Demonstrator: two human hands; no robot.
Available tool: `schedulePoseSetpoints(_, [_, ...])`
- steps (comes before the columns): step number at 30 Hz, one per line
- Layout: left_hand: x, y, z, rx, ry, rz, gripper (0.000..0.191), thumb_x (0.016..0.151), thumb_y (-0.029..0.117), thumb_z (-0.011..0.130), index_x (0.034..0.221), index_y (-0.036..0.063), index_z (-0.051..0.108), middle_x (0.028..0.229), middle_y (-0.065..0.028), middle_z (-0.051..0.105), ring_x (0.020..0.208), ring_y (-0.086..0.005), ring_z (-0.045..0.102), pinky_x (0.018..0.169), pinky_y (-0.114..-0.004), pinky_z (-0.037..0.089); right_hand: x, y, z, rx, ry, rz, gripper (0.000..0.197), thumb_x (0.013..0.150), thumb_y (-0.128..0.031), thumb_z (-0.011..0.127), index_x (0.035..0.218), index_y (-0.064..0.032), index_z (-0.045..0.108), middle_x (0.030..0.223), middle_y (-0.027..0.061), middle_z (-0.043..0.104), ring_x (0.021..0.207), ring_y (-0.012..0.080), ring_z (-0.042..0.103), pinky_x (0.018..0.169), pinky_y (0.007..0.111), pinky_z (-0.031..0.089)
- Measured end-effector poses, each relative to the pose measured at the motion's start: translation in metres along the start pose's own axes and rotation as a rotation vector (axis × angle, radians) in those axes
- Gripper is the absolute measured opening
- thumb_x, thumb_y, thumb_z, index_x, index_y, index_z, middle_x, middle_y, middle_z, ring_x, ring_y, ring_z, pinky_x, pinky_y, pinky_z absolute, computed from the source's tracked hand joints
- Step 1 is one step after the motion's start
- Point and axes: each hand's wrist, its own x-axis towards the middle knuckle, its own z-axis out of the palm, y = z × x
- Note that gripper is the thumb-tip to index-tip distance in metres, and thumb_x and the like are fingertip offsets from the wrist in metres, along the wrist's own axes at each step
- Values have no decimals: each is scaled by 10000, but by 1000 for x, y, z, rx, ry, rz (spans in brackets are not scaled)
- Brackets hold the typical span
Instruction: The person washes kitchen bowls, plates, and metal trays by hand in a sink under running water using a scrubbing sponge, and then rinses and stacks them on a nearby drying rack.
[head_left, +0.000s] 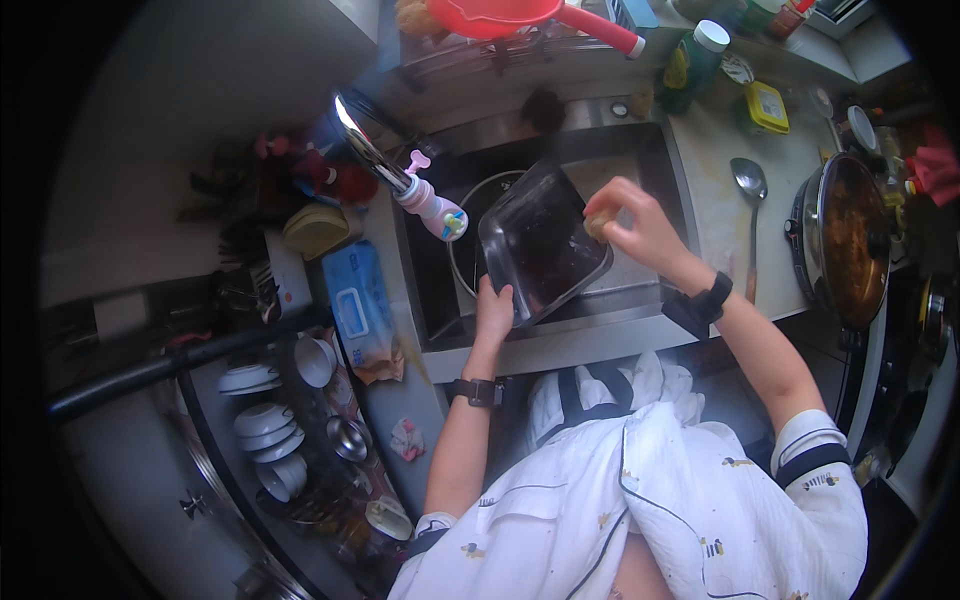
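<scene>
Tilted over the sink (679, 187) is a rectangular glass dish (551, 232) with rounded corners and pale specks on its inside. My left hand (493, 309) grips its near left corner, thumb on top of the rim. Between the fingers of my right hand (634, 225) is a small tan scrubber (598, 224), held at the dish's right edge; whether it touches the glass I cannot tell. Behind and under the dish shows the curved rim of a round vessel (463, 262) in the sink. The chrome faucet (367, 146) with a pink nozzle (433, 206) hangs to the dish's left.
A pack of wipes (351, 300) lies left of the sink, above a rack of white bowls (266, 431). To the right are a ladle (750, 184), a lidded electric pan (847, 240), a yellow-lidded tub (766, 109) and a green bottle (694, 64). A red colander (495, 15) sits at the back.
</scene>
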Motion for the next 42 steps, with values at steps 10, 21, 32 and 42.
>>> schedulePoseSetpoints(10, [-11, 25, 47, -1053, -293, -782, 269, 903, 289, 482, 944, 34, 556, 701, -107, 576, 478, -163, 541, 365, -222, 453, -46, -13, 91, 77, 165, -85, 482, 823, -82, 535, 1291, -115, 426, 1419, 186, 225, 1315, 362, 236, 1067, 421, 224])
schedulePoseSetpoints(21, [-44, 31, 24, -856, -757, -813, 337, 882, 199, 505, 1007, -113, 483, 664, -105, 501, 388, -102, 435, 308, -175, 348, 39, 58, 42, 358, 180, 99, 328, 921, -257, 435, 1083, -6, 570, 1120, 145, 541, 1121, 270, 444, 962, 338, 338])
schedulePoseSetpoints(32, [-36, 20, 15, -955, -783, -576, 334, 882, 200, 456, 1110, -44, 446, 779, -107, 506, 520, -129, 465, 447, -227, 382, -16, -20, 88, -45, 103, -178, 480, 896, -313, 478, 1317, -96, 398, 1373, 142, 354, 1301, 329, 276, 1075, 474, 180])
schedulePoseSetpoints(42, [-28, 46, 39, -1530, -1015, -735, 350, 890, 77, 394, 1189, -105, 378, 759, -96, 474, 489, -111, 487, 450, -224, 416, -68, 25, 81, -15, 292, 27, 476, 895, -220, 472, 1320, -31, 373, 1358, 171, 350, 1274, 341, 307, 1059, 422, 228])
